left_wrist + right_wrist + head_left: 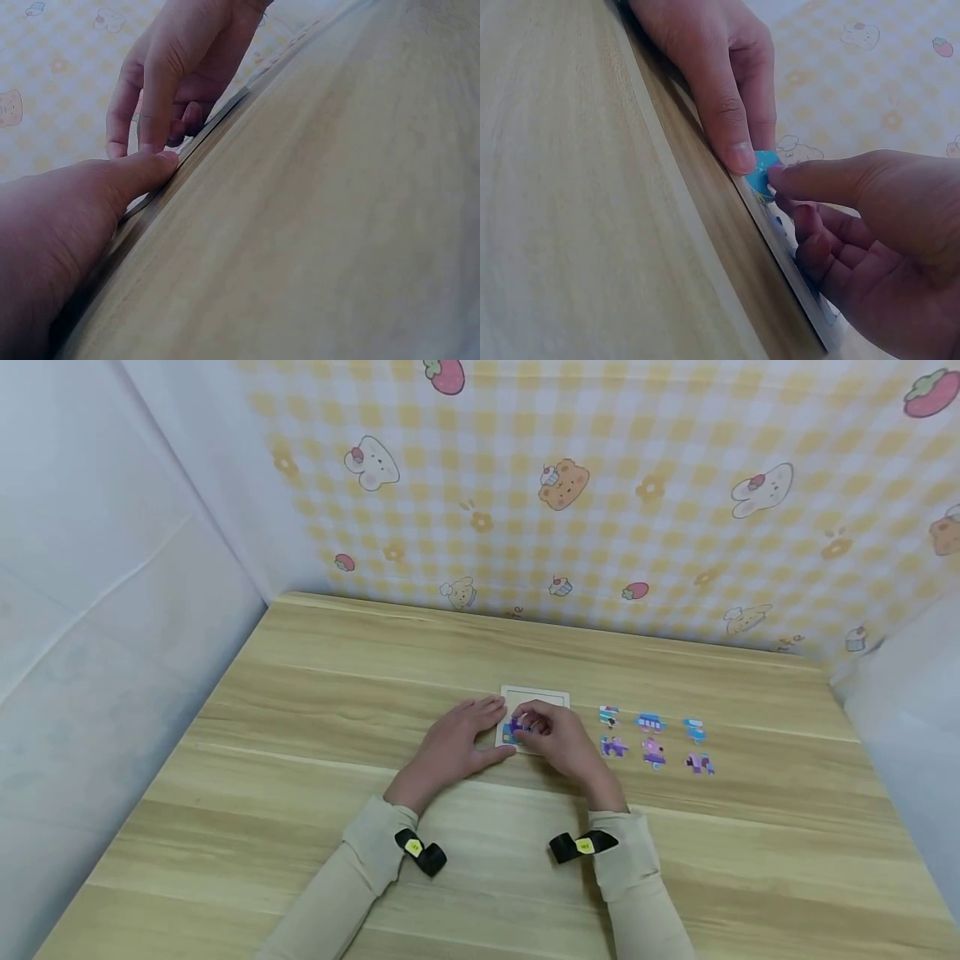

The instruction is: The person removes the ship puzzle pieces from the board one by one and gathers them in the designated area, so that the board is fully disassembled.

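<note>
We are resting our left hand (459, 742), fingers straight and apart, along the puzzle board (513, 695), while our right hand (557, 737), fingers curled, is pinching a blue puzzle piece (759, 177) beside our left thumb.

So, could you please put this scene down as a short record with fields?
Surface: wooden table
Backdrop: yellow-checked cloth
Tray: flat on the table, partly covered by the hands, colored pieces showing near its left side
Left hand: at the tray's left, thumb by its near edge
Right hand: over the tray, fingers curled, thumb touching a blue piece; whether pinched is unclear
Loose pieces: six, right of the tray, two rows of three
</note>
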A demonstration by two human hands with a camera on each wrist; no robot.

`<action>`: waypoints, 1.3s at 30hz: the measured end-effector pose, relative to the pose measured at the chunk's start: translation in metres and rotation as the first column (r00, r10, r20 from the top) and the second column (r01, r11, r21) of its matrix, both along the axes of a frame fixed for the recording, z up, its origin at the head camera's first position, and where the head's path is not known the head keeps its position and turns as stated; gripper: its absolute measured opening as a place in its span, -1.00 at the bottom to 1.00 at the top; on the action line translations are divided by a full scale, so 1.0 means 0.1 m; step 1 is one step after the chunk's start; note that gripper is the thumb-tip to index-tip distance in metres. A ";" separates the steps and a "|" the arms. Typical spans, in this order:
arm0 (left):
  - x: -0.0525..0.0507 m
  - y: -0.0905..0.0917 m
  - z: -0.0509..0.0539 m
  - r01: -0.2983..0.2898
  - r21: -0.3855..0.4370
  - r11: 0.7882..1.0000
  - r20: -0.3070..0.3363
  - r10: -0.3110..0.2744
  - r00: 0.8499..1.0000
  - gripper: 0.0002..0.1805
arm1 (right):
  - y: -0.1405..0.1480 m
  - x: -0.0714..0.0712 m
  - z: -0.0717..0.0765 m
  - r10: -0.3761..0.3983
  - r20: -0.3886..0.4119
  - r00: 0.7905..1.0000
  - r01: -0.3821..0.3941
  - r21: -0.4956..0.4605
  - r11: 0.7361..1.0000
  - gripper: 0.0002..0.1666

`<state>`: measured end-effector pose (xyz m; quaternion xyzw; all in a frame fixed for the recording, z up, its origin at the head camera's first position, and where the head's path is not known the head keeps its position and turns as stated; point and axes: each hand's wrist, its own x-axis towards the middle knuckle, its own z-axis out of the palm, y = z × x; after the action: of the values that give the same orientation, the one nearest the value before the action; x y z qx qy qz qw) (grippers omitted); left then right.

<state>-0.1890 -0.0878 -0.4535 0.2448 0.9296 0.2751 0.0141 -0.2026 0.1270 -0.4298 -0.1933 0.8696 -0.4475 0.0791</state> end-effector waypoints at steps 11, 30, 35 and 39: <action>-0.01 -0.02 -0.01 -0.027 0.011 1.000 0.010 0.027 1.000 -0.15 | 0.34 0.19 0.16 -0.181 0.049 0.982 0.187 -0.181 0.966 -0.77; 0.00 -0.09 -0.02 -0.024 0.018 1.000 0.007 0.023 1.000 -0.16 | 1.33 0.57 0.05 -0.153 0.101 0.983 0.146 0.075 0.986 -0.83; 0.01 -0.05 -0.03 -0.020 0.025 0.999 0.009 0.020 1.000 -0.15 | 1.32 0.58 0.05 -0.188 0.070 0.980 0.177 0.141 0.974 -0.86; 0.01 -0.01 -0.03 -0.014 0.032 0.999 0.008 0.014 1.000 -0.15 | 1.33 0.60 0.06 -0.212 0.056 0.976 0.201 0.159 0.967 -0.86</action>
<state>-0.1876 -0.0887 -0.4561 0.2375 0.9267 0.2910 0.0119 -0.1421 0.2600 -0.4237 -0.0785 0.9132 -0.3922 0.0782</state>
